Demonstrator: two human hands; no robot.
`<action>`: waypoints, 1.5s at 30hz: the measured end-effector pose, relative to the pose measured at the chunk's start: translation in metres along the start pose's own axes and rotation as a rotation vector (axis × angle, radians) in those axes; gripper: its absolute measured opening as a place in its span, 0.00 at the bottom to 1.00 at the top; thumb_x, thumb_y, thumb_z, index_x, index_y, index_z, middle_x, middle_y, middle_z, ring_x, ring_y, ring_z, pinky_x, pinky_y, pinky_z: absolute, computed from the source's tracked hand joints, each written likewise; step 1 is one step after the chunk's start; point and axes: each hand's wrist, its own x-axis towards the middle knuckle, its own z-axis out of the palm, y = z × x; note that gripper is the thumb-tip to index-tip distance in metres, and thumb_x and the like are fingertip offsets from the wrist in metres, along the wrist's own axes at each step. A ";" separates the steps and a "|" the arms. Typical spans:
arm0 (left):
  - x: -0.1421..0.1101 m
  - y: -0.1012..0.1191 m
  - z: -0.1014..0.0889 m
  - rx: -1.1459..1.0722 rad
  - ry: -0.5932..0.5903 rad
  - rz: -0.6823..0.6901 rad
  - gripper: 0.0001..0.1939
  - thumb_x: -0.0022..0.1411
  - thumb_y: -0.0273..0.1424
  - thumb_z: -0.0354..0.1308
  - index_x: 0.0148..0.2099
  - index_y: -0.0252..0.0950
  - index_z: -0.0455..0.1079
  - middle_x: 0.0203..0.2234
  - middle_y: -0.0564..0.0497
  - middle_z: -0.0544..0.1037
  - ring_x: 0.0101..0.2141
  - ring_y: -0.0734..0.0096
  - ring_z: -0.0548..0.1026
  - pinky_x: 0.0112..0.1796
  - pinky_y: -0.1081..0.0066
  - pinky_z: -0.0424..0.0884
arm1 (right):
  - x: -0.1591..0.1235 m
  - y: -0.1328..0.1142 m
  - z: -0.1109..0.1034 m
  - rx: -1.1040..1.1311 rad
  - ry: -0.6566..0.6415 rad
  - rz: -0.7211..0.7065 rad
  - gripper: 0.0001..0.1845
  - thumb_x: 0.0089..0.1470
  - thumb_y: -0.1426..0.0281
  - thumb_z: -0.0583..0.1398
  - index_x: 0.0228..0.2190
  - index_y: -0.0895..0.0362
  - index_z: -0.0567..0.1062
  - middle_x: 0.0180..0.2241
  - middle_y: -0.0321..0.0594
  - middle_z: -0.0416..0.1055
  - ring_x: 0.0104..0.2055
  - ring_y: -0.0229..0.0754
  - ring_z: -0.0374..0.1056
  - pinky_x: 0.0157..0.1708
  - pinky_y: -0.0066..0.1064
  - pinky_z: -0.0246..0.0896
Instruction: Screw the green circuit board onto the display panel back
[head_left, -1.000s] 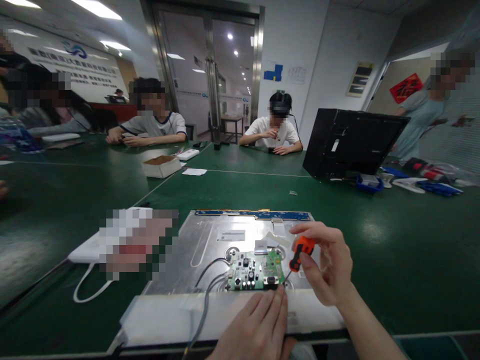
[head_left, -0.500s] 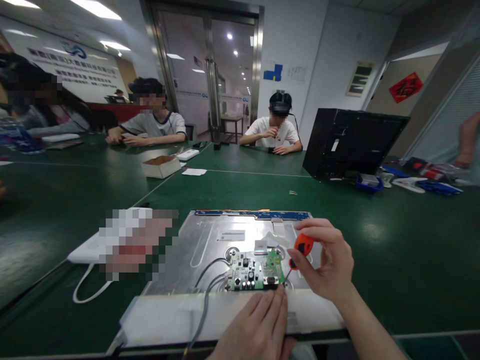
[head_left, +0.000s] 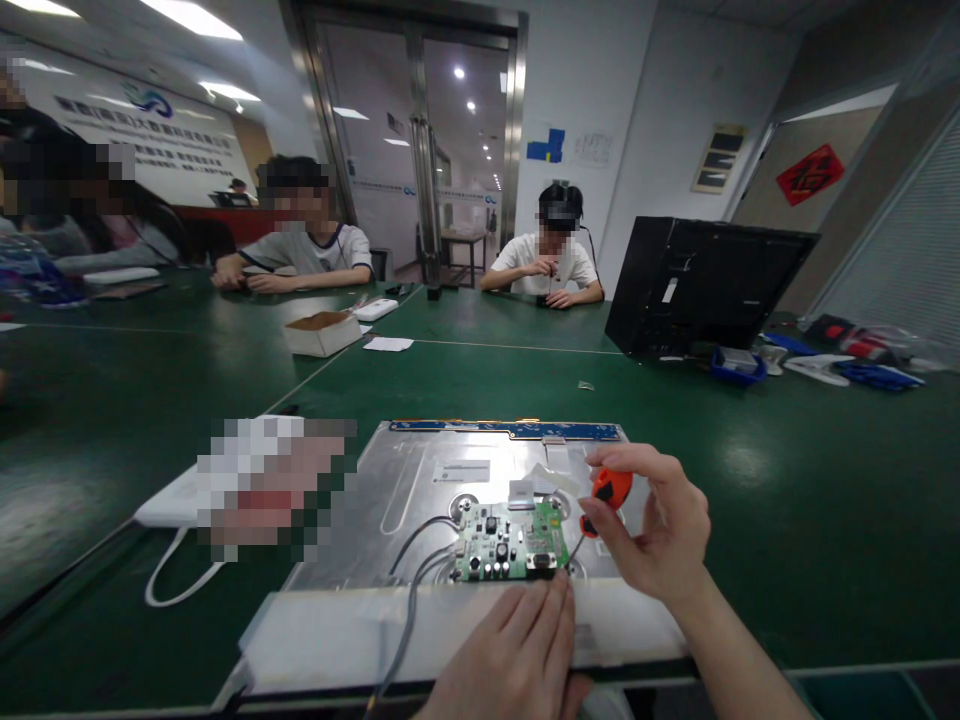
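A green circuit board (head_left: 514, 540) sits on the bare metal back of a flat display panel (head_left: 420, 460). My right hand (head_left: 660, 520) pinches the orange and black handle of a screwdriver (head_left: 611, 487) between thumb and fingers. The screwdriver leans, its thin shaft running down to the board's lower right corner. My left hand (head_left: 517, 640) lies flat with its fingers stretched out over the pale strip (head_left: 337, 630) along the panel's near edge, fingertips beside the screwdriver's tip. Dark cables (head_left: 411, 610) run from the board's left side toward me.
A white device with a cable (head_left: 172, 500) lies left of the panel, partly blurred out. Beyond are an open cardboard box (head_left: 322, 335), a large black monitor (head_left: 705, 285) and a blue tray (head_left: 739, 365) on the green table (head_left: 480, 385). Several people sit across the table.
The orange handle has turned a little in my right hand, and my upper fingers have shifted slightly down. My left hand stays put. A person's arm at the far right has gone from view.
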 end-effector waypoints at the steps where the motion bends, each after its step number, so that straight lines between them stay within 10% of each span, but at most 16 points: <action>1: -0.001 0.000 0.001 -0.002 -0.002 0.002 0.22 0.74 0.35 0.50 0.58 0.22 0.70 0.51 0.36 0.80 0.51 0.58 0.77 0.50 0.64 0.70 | -0.001 0.000 0.001 -0.001 0.007 0.010 0.17 0.56 0.74 0.65 0.47 0.52 0.71 0.35 0.39 0.77 0.35 0.43 0.76 0.37 0.36 0.72; 45: 0.003 0.001 -0.002 -0.012 0.041 -0.008 0.21 0.74 0.35 0.49 0.56 0.22 0.72 0.50 0.36 0.81 0.50 0.58 0.78 0.51 0.63 0.70 | -0.003 0.001 0.002 0.018 -0.027 0.007 0.20 0.58 0.76 0.61 0.52 0.52 0.68 0.44 0.46 0.79 0.38 0.44 0.77 0.35 0.37 0.75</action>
